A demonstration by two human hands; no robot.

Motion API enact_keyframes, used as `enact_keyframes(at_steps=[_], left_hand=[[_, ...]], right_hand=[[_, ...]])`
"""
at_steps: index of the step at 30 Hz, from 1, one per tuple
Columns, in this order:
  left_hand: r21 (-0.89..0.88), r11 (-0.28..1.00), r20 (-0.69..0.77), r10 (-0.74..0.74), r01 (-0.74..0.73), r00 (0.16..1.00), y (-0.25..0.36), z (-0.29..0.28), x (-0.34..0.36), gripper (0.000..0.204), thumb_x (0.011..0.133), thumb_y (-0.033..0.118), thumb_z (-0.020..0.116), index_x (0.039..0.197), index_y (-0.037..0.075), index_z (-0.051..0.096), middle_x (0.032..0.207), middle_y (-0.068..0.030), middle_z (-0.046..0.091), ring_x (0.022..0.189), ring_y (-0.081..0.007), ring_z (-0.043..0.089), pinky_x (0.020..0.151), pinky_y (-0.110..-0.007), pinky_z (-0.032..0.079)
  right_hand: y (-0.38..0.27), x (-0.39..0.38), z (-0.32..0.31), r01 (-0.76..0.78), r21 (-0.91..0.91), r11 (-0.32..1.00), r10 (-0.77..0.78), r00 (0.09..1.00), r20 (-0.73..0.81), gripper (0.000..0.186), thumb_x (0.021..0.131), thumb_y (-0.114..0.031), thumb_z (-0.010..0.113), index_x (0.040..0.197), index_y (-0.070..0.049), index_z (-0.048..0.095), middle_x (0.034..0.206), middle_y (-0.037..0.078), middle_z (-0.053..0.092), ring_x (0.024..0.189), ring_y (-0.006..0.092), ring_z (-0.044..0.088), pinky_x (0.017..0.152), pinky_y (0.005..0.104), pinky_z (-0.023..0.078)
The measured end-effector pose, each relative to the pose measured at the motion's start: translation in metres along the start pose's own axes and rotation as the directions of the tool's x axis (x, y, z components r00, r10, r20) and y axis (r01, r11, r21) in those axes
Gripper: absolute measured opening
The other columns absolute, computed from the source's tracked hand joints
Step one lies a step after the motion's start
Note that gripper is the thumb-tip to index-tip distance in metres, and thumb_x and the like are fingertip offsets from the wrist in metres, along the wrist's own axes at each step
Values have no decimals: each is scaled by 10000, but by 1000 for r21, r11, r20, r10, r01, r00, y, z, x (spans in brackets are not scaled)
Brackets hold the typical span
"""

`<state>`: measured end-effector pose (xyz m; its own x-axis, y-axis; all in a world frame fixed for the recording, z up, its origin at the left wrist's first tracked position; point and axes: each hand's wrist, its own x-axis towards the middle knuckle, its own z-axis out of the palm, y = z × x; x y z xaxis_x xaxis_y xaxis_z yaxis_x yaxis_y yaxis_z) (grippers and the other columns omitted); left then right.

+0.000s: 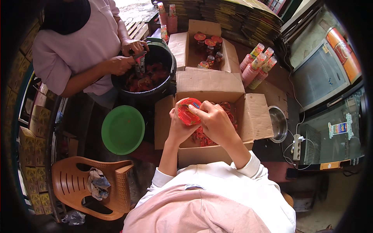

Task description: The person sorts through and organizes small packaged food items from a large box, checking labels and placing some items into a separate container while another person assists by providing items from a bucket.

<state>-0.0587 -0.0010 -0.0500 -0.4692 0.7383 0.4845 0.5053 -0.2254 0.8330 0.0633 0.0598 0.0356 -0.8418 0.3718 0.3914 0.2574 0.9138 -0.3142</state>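
My left hand point(178, 130) wraps around a cup with a red printed lid point(187, 116), held over an open cardboard box point(259, 116). My right hand point(213, 120) rests against the same cup, its index finger on the lid near a small blue mark and the other fingers curled. Below both hands, red packets or lids point(231, 113) lie inside the box, partly hidden by my hands and wrists.
A co-worker point(74, 54) works over a dark bucket point(120, 87). Around are a green basin point(122, 130), plastic chair point(66, 182), steel bowl point(280, 124), stacked cups point(250, 75), another box with jars point(229, 58), glass cabinet point(318, 77) and power strip with cords point(296, 151).
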Motion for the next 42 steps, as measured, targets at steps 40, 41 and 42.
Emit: enact_keyframes(at_steps=[40,41,42], left_hand=[[-512,774,592,5,371,806,10,-32,15,656,575,140,806,1131,24,477,1064,-70,536,1013,-155,519,909,-296,417],[-513,775,592,7,370,806,10,-32,16,656,575,140,806,1131,24,477,1064,-70,536,1013,-155,519,909,-296,417],[-510,771,604,5,381,797,11,-32,17,664,568,145,808,1132,27,476,1070,-70,535,1015,-155,518,913,-299,416]], right_hand=[[14,-3,-58,218,102,971,-233,957,172,479,610,22,644,1025,-217,646,848,38,562,784,199,565,734,322,432],[14,-1,-56,268,111,957,-283,945,165,488,604,19,651,1028,-223,644,855,33,561,798,196,571,738,319,431],[14,0,-55,268,110,957,-284,945,164,488,604,19,651,1028,-223,644,855,33,561,798,196,571,738,319,431]])
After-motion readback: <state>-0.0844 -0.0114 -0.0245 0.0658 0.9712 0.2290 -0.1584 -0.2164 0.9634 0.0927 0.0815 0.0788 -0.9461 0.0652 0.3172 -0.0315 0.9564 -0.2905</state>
